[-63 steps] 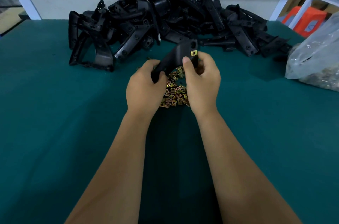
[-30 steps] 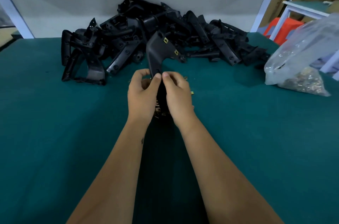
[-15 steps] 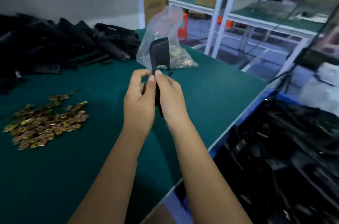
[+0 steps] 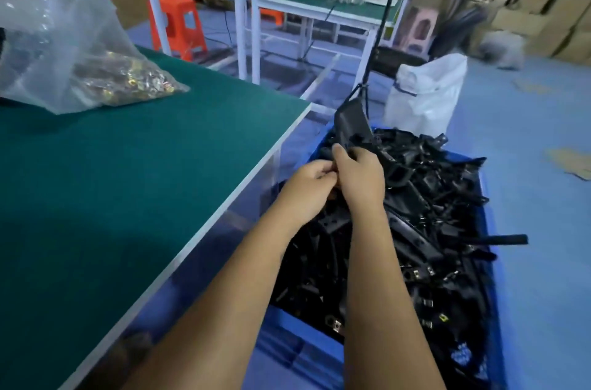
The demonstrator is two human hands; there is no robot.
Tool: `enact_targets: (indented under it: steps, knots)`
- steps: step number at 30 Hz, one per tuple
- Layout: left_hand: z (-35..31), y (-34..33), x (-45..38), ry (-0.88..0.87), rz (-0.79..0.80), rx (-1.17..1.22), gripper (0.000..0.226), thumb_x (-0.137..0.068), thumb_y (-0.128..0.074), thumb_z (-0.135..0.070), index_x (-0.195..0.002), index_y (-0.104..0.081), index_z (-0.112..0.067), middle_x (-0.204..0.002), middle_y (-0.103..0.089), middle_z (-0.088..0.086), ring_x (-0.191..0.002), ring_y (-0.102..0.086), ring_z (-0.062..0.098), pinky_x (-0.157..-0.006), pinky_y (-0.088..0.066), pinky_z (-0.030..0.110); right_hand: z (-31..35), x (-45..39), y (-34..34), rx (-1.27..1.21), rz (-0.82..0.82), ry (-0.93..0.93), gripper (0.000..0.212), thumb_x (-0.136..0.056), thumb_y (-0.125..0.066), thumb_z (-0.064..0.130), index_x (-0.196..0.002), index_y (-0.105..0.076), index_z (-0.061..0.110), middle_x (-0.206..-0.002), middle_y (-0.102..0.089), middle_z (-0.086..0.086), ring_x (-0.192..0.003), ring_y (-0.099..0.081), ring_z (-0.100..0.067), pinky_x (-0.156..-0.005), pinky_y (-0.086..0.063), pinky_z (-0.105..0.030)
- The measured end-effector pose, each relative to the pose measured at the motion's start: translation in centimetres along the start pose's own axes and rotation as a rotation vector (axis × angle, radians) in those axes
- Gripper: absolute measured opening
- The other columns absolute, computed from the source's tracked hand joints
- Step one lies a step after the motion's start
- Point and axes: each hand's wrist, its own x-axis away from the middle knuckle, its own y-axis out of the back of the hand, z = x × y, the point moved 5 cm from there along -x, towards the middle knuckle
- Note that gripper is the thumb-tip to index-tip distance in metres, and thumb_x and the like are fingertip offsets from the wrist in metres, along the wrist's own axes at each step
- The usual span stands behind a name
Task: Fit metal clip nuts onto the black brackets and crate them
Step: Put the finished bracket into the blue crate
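Note:
A black bracket (image 4: 351, 126) stands upright in both my hands, above a blue crate (image 4: 489, 217) on the floor to the right of the green table (image 4: 128, 166). My left hand (image 4: 307, 191) and my right hand (image 4: 359, 177) grip its lower end, fingers curled together. The crate is heaped with several black brackets (image 4: 431, 214), some showing metal clip nuts (image 4: 415, 274). Any clip nut on the held bracket is hidden from me.
A clear plastic bag of brass-coloured clip nuts (image 4: 121, 82) lies on the table's far left. A white sack (image 4: 425, 98) stands behind the crate. Other benches, an orange stool (image 4: 179, 25) and stacked cartons fill the background on the blue floor.
The view has swung right from the table to the crate. Both hands carried the bracket off the table edge and now hold it over the heaped crate.

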Motion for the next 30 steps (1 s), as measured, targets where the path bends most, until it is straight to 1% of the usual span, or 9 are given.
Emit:
enact_targets:
  steps: [2, 3, 5, 8, 10, 14, 18, 23, 30]
  knots:
    - [0.9, -0.7, 0.4, 0.055, 0.084, -0.036, 0.021, -0.103, -0.046, -0.023, -0.108, -0.062, -0.035, -0.093, -0.068, -0.019, -0.090, -0.066, 0.005, -0.078, -0.052, 0.024, -1.9, -1.2, 1.3, 0.216, -0.023, -0.023, 0.037, -0.094, -0.052, 0.045, -0.071, -0.052, 0.016, -0.065, -0.053, 0.000, -0.061, -0.050, -0.022, -0.051, -0.031, -0.030]
    - [1.2, -0.7, 0.5, 0.078, 0.104, -0.044, 0.021, -0.103, -0.045, -0.024, -0.107, -0.062, -0.036, -0.095, -0.069, -0.018, -0.092, -0.066, 0.006, -0.077, -0.051, 0.023, -2.6, -1.6, 1.7, 0.296, -0.026, -0.033, 0.031, -0.096, -0.053, 0.045, -0.087, -0.061, 0.016, -0.075, -0.061, -0.001, -0.069, -0.057, -0.024, -0.053, -0.035, -0.030]
    - [1.7, -0.5, 0.8, 0.115, 0.111, -0.053, 0.021, -0.104, -0.043, -0.025, -0.105, -0.061, -0.036, -0.098, -0.071, -0.015, -0.095, -0.066, 0.007, -0.077, -0.050, 0.023, -4.1, -2.1, 2.1, 0.421, -0.039, -0.067, 0.035, -0.095, -0.056, 0.042, -0.121, -0.061, 0.020, -0.098, -0.068, -0.002, -0.090, -0.063, -0.028, -0.068, -0.047, -0.034]
    - [2.3, 0.3, 0.9, 0.159, 0.080, -0.050, 0.022, -0.104, -0.043, -0.027, -0.099, -0.062, -0.037, -0.097, -0.072, -0.015, -0.095, -0.066, 0.008, -0.081, -0.051, 0.025, -5.9, -2.5, 2.2, 0.583, 0.004, -0.153, 0.033, -0.093, -0.058, 0.028, -0.126, -0.061, 0.027, -0.116, -0.066, -0.007, -0.111, -0.057, -0.033, -0.096, -0.044, -0.042]
    - [2.8, 0.6, 0.8, 0.177, 0.070, -0.053, 0.023, -0.103, -0.042, -0.027, -0.098, -0.062, -0.038, -0.096, -0.072, -0.015, -0.094, -0.067, 0.007, -0.081, -0.051, 0.026, -6.5, -2.5, 2.2, 0.618, 0.005, -0.221, 0.039, -0.093, -0.057, 0.022, -0.131, -0.059, 0.029, -0.129, -0.059, -0.011, -0.123, -0.047, -0.036, -0.102, -0.035, -0.044]
    - [3.2, 1.1, 0.8, 0.189, 0.048, -0.042, 0.024, -0.103, -0.043, -0.028, -0.099, -0.064, -0.039, -0.094, -0.073, -0.015, -0.091, -0.068, 0.005, -0.079, -0.050, 0.025, -5.0, -1.9, 2.0, 0.594, -0.168, -0.180, 0.027, -0.094, -0.055, 0.022, -0.119, -0.066, 0.019, -0.126, -0.056, -0.013, -0.122, -0.042, -0.037, -0.101, -0.029, -0.044]
    - [2.1, 2.1, 0.9, 0.120, 0.000, -0.019, 0.024, -0.101, -0.044, -0.023, -0.095, -0.064, -0.035, -0.096, -0.072, -0.010, -0.085, -0.067, 0.008, -0.072, -0.049, 0.024, -0.1, -0.6, -0.2, 0.419, -0.230, 0.025, 0.033, -0.095, -0.051, 0.026, -0.124, -0.065, 0.019, -0.130, -0.056, -0.010, -0.122, -0.043, -0.034, -0.102, -0.029, -0.043]
    - [-0.9, 9.4, 2.2, -0.033, -0.264, 0.062, 0.025, -0.093, -0.042, -0.001, -0.077, -0.053, -0.017, -0.060, -0.060, -0.008, -0.049, -0.055, 0.002, -0.044, -0.038, 0.014, 9.0, 2.3, -6.8, 0.152, -0.090, 0.327, 0.028, -0.095, -0.052, 0.020, -0.116, -0.070, 0.018, -0.118, -0.064, -0.007, -0.111, -0.050, -0.030, -0.093, -0.035, -0.039]
    - [-0.6, 25.6, 10.5, -0.077, -0.752, 0.083, 0.032, -0.092, -0.039, 0.001, -0.073, -0.056, -0.018, -0.044, -0.051, -0.015, -0.039, -0.044, -0.002, -0.041, -0.034, 0.013, 21.2, 11.6, -19.5, -0.135, 0.316, 0.625, 0.020, -0.092, -0.054, 0.015, -0.100, -0.072, 0.014, -0.103, -0.069, -0.007, -0.104, -0.056, -0.030, -0.092, -0.041, -0.043]
